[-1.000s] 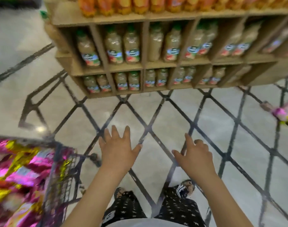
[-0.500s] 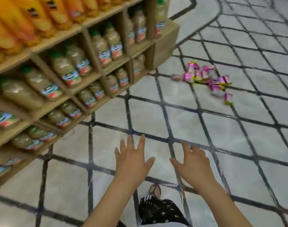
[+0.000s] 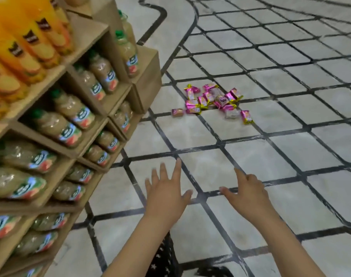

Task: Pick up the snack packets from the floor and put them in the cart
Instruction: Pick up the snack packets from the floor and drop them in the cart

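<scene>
Several pink and yellow snack packets (image 3: 212,101) lie in a loose heap on the tiled floor, ahead of me and just past the shelf's corner. One brownish packet (image 3: 177,112) lies apart at the heap's left. My left hand (image 3: 166,191) hovers low in the view with fingers spread, holding nothing. My right hand (image 3: 245,191) is beside it, forefinger and thumb stretched out, other fingers loosely bent, also empty. Both hands are well short of the packets. The cart is out of view.
A cardboard-coloured shelf unit (image 3: 148,76) fills the left side, stocked with pale juice bottles (image 3: 102,74) and orange bottles (image 3: 29,41) on top. The floor (image 3: 280,152) is pale tile with dark diagonal lines. My dark starred trouser leg (image 3: 166,256) shows below.
My view has swung right, away from the cart full of packets, which has left the frame. The heap on the floor has come closer and more central. Both hands stay empty.
</scene>
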A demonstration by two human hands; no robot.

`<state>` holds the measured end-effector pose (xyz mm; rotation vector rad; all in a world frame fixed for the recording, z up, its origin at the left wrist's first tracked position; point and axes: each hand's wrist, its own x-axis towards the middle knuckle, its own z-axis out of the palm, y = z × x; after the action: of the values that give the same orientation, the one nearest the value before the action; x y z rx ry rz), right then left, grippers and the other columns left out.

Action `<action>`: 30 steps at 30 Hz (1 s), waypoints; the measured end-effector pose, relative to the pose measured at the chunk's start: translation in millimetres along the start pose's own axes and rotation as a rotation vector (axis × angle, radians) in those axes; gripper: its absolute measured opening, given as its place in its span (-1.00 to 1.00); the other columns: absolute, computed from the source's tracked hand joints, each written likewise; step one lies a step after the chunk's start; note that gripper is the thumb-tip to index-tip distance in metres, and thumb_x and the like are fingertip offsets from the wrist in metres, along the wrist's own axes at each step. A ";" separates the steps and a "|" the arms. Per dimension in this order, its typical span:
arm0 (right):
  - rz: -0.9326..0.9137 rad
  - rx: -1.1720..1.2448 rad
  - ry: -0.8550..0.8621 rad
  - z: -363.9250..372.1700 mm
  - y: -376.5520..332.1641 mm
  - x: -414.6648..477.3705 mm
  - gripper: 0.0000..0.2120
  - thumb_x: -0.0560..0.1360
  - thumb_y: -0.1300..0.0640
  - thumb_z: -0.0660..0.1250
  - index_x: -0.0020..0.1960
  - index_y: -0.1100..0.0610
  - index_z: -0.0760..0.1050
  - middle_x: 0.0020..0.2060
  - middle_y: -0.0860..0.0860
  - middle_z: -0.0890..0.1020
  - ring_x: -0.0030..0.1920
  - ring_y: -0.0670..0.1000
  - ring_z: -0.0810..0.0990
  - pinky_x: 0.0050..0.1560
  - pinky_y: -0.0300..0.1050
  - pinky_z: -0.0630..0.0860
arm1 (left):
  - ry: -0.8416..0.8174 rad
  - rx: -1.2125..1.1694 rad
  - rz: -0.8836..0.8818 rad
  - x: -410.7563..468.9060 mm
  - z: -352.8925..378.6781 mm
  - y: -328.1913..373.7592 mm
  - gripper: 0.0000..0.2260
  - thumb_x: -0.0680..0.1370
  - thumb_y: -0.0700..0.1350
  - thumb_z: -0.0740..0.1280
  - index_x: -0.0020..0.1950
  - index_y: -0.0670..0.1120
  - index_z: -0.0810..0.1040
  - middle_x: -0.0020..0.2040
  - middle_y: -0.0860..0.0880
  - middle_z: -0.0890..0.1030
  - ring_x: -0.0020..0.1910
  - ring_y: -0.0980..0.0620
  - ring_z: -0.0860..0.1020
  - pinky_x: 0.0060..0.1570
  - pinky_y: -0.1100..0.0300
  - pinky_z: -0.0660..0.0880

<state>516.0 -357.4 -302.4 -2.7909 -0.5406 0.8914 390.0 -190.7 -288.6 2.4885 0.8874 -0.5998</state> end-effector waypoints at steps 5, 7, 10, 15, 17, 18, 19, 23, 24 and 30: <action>0.032 0.101 0.065 -36.4 -72.8 59.6 -0.25 0.55 -0.25 0.20 0.58 -0.01 -0.03 0.42 0.19 0.29 0.42 0.21 0.23 0.36 0.11 0.31 | 0.090 0.105 0.129 84.2 -82.6 -18.9 -0.26 0.61 0.27 0.09 0.56 0.11 -0.32 0.60 -0.17 -0.08 0.56 -0.26 -0.06 0.49 -0.19 0.00; 0.025 0.101 0.087 -51.2 -92.3 82.6 -0.25 0.55 -0.26 0.18 0.58 -0.01 -0.05 0.43 0.18 0.27 0.44 0.21 0.21 0.38 0.10 0.30 | 0.120 0.144 0.146 117.3 -105.7 -24.1 -0.26 0.61 0.28 0.10 0.57 0.09 -0.30 0.60 -0.19 -0.04 0.55 -0.28 -0.02 0.49 -0.21 0.04; 0.027 0.096 0.096 -69.6 -105.2 120.5 -0.25 0.55 -0.27 0.17 0.59 -0.03 -0.06 0.43 0.16 0.27 0.43 0.20 0.22 0.37 0.06 0.28 | 0.102 0.105 0.147 165.8 -131.0 -22.5 -0.26 0.60 0.29 0.10 0.57 0.11 -0.30 0.60 -0.18 -0.03 0.55 -0.27 -0.03 0.49 -0.19 0.03; 0.022 -0.013 0.067 -101.7 -111.6 213.5 -0.28 0.55 -0.25 0.19 0.56 0.00 0.00 0.34 0.15 0.36 0.33 0.19 0.31 0.25 0.05 0.34 | 0.106 0.109 0.137 259.0 -155.8 -9.3 -0.23 0.58 0.31 0.13 0.57 0.12 -0.29 0.60 -0.18 -0.05 0.56 -0.26 -0.03 0.48 -0.19 0.02; -0.021 -0.039 0.062 -117.5 -116.4 264.9 -0.29 0.54 -0.23 0.21 0.55 0.01 0.03 0.31 0.15 0.38 0.32 0.20 0.33 0.22 0.06 0.36 | 0.122 0.106 0.112 305.5 -164.6 0.2 -0.23 0.57 0.31 0.13 0.58 0.11 -0.27 0.60 -0.19 -0.04 0.56 -0.26 -0.02 0.47 -0.18 0.02; -0.044 -0.047 0.065 -125.8 -119.4 292.4 -0.29 0.54 -0.23 0.22 0.55 0.02 0.03 0.30 0.15 0.39 0.31 0.21 0.34 0.21 0.05 0.37 | 0.130 0.111 0.098 329.1 -168.6 5.1 -0.23 0.57 0.31 0.13 0.58 0.11 -0.26 0.59 -0.19 -0.02 0.56 -0.25 -0.01 0.47 -0.18 0.03; -0.066 -0.056 0.061 -134.2 -123.0 321.8 -0.28 0.54 -0.22 0.23 0.56 0.03 0.03 0.30 0.16 0.40 0.32 0.21 0.34 0.21 0.05 0.38 | 0.134 0.110 0.079 353.2 -172.2 10.2 -0.24 0.57 0.31 0.12 0.58 0.11 -0.26 0.59 -0.18 -0.01 0.56 -0.24 -0.01 0.47 -0.17 0.03; -0.113 -0.073 0.019 -152.9 -132.3 433.4 -0.25 0.55 -0.20 0.23 0.58 0.01 -0.05 0.33 0.16 0.37 0.33 0.21 0.33 0.25 0.05 0.36 | 0.116 0.035 -0.016 450.9 -170.4 26.3 -0.24 0.57 0.32 0.11 0.59 0.10 -0.23 0.60 -0.15 -0.01 0.57 -0.21 -0.01 0.50 -0.16 0.04; -0.133 -0.093 0.019 -152.1 -132.8 460.2 -0.25 0.56 -0.20 0.22 0.58 0.01 -0.07 0.34 0.17 0.36 0.32 0.21 0.33 0.24 0.04 0.35 | 0.114 0.017 -0.035 474.3 -163.7 27.5 -0.25 0.57 0.32 0.11 0.59 0.09 -0.22 0.60 -0.15 -0.01 0.57 -0.20 -0.01 0.50 -0.15 0.05; -0.236 -0.246 0.003 -87.4 -119.4 628.9 -0.22 0.55 -0.20 0.22 0.59 0.03 -0.10 0.36 0.21 0.34 0.31 0.23 0.34 0.20 0.05 0.37 | 0.050 0.027 -0.099 612.4 -76.8 6.5 -0.28 0.59 0.30 0.06 0.58 0.09 -0.25 0.60 -0.16 -0.07 0.57 -0.19 -0.07 0.52 -0.12 -0.01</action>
<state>1008.5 -8.4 -532.5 -2.8548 -1.0187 0.8184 843.4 139.6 -546.1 2.5045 1.0331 -0.5881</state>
